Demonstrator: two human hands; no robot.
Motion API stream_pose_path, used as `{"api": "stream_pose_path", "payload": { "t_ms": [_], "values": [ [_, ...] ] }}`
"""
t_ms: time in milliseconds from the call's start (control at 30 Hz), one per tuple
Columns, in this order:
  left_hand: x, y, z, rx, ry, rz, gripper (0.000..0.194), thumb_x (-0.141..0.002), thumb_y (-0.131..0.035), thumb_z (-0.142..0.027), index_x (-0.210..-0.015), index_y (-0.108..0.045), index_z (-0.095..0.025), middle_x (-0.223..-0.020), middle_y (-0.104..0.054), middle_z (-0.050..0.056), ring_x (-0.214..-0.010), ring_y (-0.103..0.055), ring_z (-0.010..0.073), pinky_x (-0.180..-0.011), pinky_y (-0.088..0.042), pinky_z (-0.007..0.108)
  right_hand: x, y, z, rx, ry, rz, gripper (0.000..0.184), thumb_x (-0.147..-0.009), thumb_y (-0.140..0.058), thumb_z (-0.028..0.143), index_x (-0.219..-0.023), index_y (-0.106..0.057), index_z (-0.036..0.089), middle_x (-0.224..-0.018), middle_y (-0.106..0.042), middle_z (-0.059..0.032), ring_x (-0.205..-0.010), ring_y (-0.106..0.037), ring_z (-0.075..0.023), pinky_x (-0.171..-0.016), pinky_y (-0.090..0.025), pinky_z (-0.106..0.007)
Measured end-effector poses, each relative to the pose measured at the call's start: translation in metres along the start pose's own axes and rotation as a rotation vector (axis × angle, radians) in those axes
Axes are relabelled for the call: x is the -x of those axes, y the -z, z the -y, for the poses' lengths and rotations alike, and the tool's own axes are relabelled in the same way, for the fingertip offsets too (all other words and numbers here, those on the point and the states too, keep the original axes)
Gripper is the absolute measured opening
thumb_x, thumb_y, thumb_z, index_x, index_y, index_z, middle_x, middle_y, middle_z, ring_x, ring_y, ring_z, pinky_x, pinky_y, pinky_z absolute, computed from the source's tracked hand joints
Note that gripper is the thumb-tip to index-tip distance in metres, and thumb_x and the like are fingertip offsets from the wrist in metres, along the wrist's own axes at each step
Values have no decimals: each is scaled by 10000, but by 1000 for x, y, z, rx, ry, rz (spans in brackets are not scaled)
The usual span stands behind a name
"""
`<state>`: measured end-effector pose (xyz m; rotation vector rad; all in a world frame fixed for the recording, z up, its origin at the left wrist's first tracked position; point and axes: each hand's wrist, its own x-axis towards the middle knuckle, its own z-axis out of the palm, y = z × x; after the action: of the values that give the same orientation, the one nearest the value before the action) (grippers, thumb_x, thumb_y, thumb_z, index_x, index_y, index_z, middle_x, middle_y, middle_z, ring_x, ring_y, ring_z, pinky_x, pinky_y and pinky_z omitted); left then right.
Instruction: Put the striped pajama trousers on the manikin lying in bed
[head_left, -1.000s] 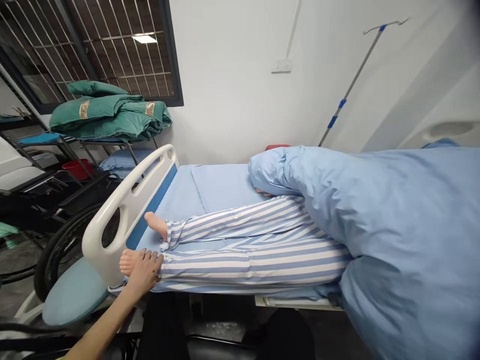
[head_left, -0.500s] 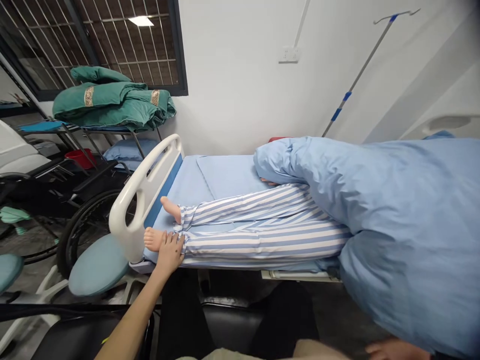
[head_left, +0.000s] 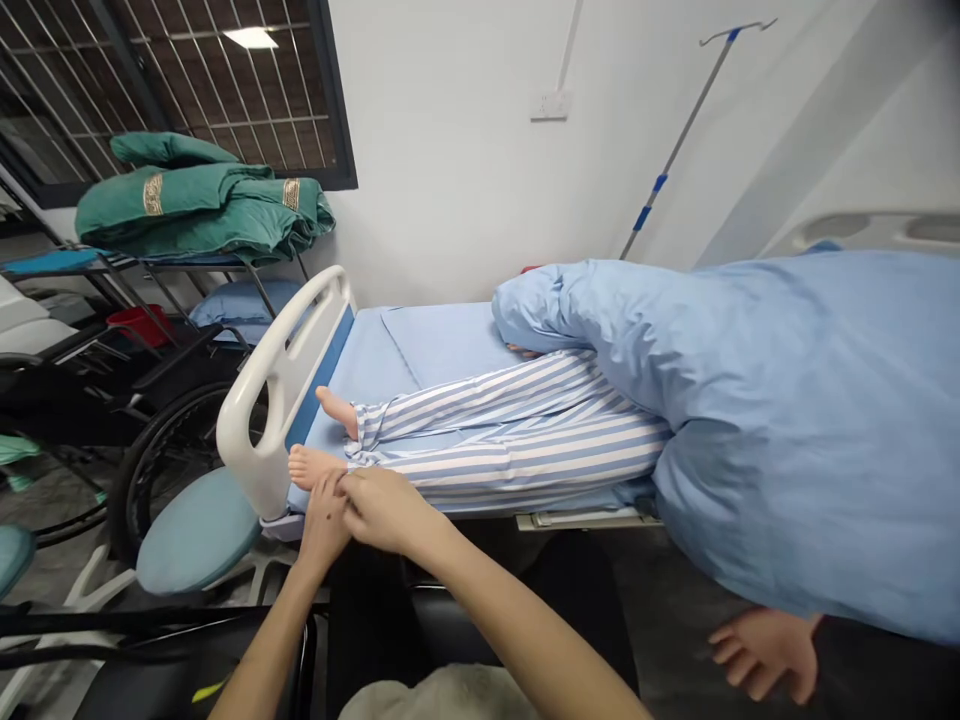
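Note:
A lifelike figure in blue-and-white striped trousers [head_left: 517, 455] lies on the bed, its bare feet toward the left end. At the nearer ankle, my left hand [head_left: 326, 518] has its fingers curled at the trouser cuff, just behind the near foot [head_left: 313, 466]. My right hand [head_left: 391, 508] meets it there, closed on the same cuff, its fingertips partly hidden against the left hand. Beyond them, the far foot [head_left: 337, 408] points up from the other trouser leg. A light blue quilt [head_left: 750, 370] covers the figure's upper part, hiding it from the thighs up.
A white footboard [head_left: 251, 430] rises left of the feet. Beside it stand a round stool [head_left: 196, 530] and a wheelchair [head_left: 169, 460]. Below the quilt's edge a hand [head_left: 772, 650] shows; whose it is, I cannot tell. An IV pole [head_left: 679, 145] leans near the wall.
My right hand has come in from the bottom edge to the near ankle, beside the left. The left hand has drawn slightly toward me, its fingers now curled. The view has shifted right.

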<state>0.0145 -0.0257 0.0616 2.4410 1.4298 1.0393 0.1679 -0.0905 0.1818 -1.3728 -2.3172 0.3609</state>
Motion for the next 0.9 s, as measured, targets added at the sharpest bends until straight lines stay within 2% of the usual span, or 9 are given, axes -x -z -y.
{"api": "stream_pose_path", "payload": {
  "t_ms": [100, 200, 300, 400, 533, 633, 733, 833, 900],
  "values": [
    [15, 2, 5, 133, 180, 32, 242, -708, -530, -287, -904, -635, -192, -991, -647, 88, -972, -570, 243, -901, -429, 425, -25, -18, -31, 52, -97, -30, 195, -833, -484, 217, -995, -559, 137, -949, -621, -94, -930, -565, -210, -788, -445, -317],
    [19, -3, 19, 459, 619, 11, 231, -654, -565, -325, -821, -627, -177, -867, -673, 72, -870, -617, 228, -840, -470, 396, -49, -54, -53, 108, -146, -9, 391, -759, -592, 321, -1088, -513, 124, -1055, -598, -129, -1024, -534, -252, -836, -430, -345],
    [17, -13, 34, 702, 940, -37, 248, -595, -579, -318, -774, -597, -146, -801, -679, 84, -804, -643, 222, -727, -512, 353, -70, -90, -61, 123, -211, 99, 610, -645, -697, 364, -1152, -466, 117, -1117, -576, -152, -1042, -533, -280, -840, -430, -370],
    [15, -24, 44, 825, 1107, -37, 285, -570, -607, -275, -816, -576, -134, -759, -675, 70, -761, -646, 198, -662, -507, 308, -85, -111, -61, 127, -300, 163, 645, -600, -733, 345, -1136, -462, 108, -1088, -590, -170, -1013, -559, -289, -835, -428, -388],
    [13, -35, 50, 888, 1150, 52, 469, -556, -630, -213, -1011, -537, -151, -665, -644, -5, -696, -627, 163, -643, -483, 282, -95, -120, -65, 113, -339, 173, 630, -571, -744, 383, -1079, -476, 124, -1022, -620, -151, -965, -587, -296, -799, -440, -393],
    [11, -39, 49, 918, 1158, 121, 476, -544, -615, -198, -1013, -538, -160, -604, -602, -34, -666, -612, 158, -626, -470, 277, -99, -121, -68, 113, -344, 198, 663, -544, -753, 376, -1091, -460, 143, -1013, -625, -138, -943, -601, -290, -765, -453, -369],
    [12, -40, 46, 947, 1135, 106, 461, -516, -600, -190, -972, -537, -170, -585, -577, -48, -636, -590, 144, -597, -453, 257, -98, -118, -67, 124, -331, 225, 689, -508, -764, 365, -1086, -461, 146, -1023, -622, -138, -905, -616, -291, -722, -466, -356],
    [11, -34, 40, 1020, 1065, 68, 443, -463, -574, -149, -902, -532, -183, -566, -541, -70, -540, -529, 101, -515, -396, 207, -95, -100, -59, 112, -291, 186, 658, -501, -755, 378, -1055, -473, 161, -1013, -623, -125, -876, -621, -290, -688, -464, -345],
    [5, -24, 30, 1077, 1000, 25, 429, -439, -559, -143, -866, -533, -185, -590, -546, -66, -538, -515, 95, -495, -377, 196, -92, -74, -50, 66, -240, 143, 624, -508, -740, 398, -1030, -480, 177, -993, -627, -106, -867, -619, -285, -662, -456, -334]
  ]
}}
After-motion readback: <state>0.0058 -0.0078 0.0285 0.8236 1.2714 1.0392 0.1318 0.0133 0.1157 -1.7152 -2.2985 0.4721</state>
